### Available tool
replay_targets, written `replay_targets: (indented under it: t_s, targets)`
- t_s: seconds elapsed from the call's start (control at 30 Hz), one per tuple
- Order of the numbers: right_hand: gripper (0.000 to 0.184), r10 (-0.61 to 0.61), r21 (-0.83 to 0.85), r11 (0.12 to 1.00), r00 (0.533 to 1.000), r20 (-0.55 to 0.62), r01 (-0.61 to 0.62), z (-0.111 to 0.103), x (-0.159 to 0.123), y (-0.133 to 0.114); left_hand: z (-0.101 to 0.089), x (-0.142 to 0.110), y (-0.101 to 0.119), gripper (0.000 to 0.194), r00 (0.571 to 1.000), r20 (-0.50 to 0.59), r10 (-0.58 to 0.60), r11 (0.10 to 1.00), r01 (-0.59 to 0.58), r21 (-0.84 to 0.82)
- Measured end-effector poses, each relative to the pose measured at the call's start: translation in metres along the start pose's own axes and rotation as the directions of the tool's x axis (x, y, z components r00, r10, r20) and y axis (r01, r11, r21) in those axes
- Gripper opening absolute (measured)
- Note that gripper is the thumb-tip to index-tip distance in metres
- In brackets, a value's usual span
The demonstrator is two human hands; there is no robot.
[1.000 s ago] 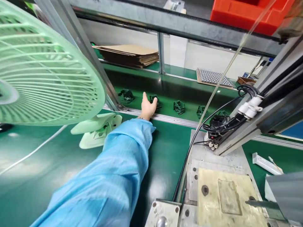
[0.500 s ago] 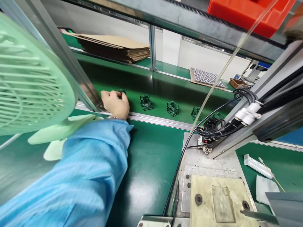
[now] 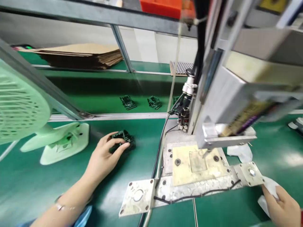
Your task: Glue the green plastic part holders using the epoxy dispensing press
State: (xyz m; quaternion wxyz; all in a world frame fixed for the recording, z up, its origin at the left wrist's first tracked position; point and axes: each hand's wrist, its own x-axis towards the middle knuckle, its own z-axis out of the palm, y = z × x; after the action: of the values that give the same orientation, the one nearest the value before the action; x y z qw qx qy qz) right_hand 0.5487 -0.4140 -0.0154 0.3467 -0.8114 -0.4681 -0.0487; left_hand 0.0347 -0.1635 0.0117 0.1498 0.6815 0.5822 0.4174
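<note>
My left hand (image 3: pixel 104 156) is closed around a dark, intricate moulded part (image 3: pixel 126 138), with thumb and fingers at its left side, over the green bench in front of the metal rail. The part's exact kind cannot be made out. At the lower right, my right hand (image 3: pixel 282 203) grips a crumpled white cloth (image 3: pixel 270 189), beside the right metal button plate (image 3: pixel 252 172). Two similar dark parts, one left (image 3: pixel 128 102) and one right (image 3: pixel 154 102), lie on the green strip behind the rail. Another is partly hidden by cables.
A press with a grey head (image 3: pixel 222 107) stands over a pale fixture block (image 3: pixel 182 164). Another button plate (image 3: pixel 137 197) sits in front. A green fan (image 3: pixel 21 104) stands at left. Cardboard sheets (image 3: pixel 82 52) are stacked behind; a white cloth (image 3: pixel 241 153) lies right of the fixture.
My left hand has come back from the strip behind the rail, bringing a dark part over the bench. The view has turned right, and my right hand with the cloth now shows.
</note>
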Motion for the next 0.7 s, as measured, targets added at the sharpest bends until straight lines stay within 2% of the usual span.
replay_targets:
  t_s: [0.07,0.13,0.23,0.3,0.33,0.37,0.43,0.5,0.53,0.6,0.7]
  targets:
    - [0.048,-0.036,0.033,0.999,0.998,-0.052,0.038,0.003,0.001,-0.001,-0.006,-0.021,0.011,0.022,1.000,0.022,0.007,1.000,-0.007,0.029]
    - [0.050,-0.081,0.079,0.993,0.992,-0.102,0.089,0.007,0.002,-0.004,-0.012,-0.035,0.032,0.028,0.998,0.031,-0.058,0.998,0.056,0.036]
    - [0.052,-0.164,0.096,0.979,0.976,-0.146,0.179,0.011,0.003,-0.009,-0.013,-0.049,0.084,0.055,0.970,0.017,-0.242,0.964,0.243,-0.106]
    - [0.052,-0.199,0.102,0.970,0.963,-0.181,0.219,0.012,0.003,-0.010,-0.006,-0.054,0.124,0.068,0.934,0.161,-0.318,0.903,0.350,-0.248]
    - [0.052,-0.208,0.114,0.966,0.958,-0.199,0.233,0.013,0.002,-0.011,0.000,-0.056,0.143,0.071,0.894,0.303,-0.329,0.863,0.415,-0.289]
    - [0.052,-0.218,0.128,0.960,0.952,-0.215,0.249,0.013,0.002,-0.011,0.007,-0.058,0.159,0.072,0.836,0.440,-0.327,0.818,0.484,-0.312]
    - [0.052,-0.241,0.155,0.947,0.940,-0.241,0.283,0.014,0.002,-0.013,0.027,-0.060,0.184,0.073,0.700,0.652,-0.291,0.741,0.596,-0.309]
    - [0.051,-0.271,0.170,0.932,0.928,-0.256,0.319,0.014,0.003,-0.016,0.048,-0.059,0.198,0.076,0.614,0.748,-0.251,0.690,0.656,-0.307]
    - [0.050,-0.282,0.173,0.927,0.923,-0.262,0.333,0.014,0.004,-0.017,0.058,-0.058,0.201,0.077,0.594,0.770,-0.234,0.671,0.672,-0.314]
    - [0.048,-0.293,0.178,0.920,0.915,-0.276,0.348,0.014,0.005,-0.020,0.076,-0.052,0.203,0.080,0.596,0.777,-0.202,0.644,0.679,-0.353]
    - [0.046,-0.287,0.193,0.917,0.914,-0.289,0.349,0.014,0.005,-0.022,0.093,-0.041,0.201,0.078,0.688,0.713,-0.136,0.709,0.570,-0.415]
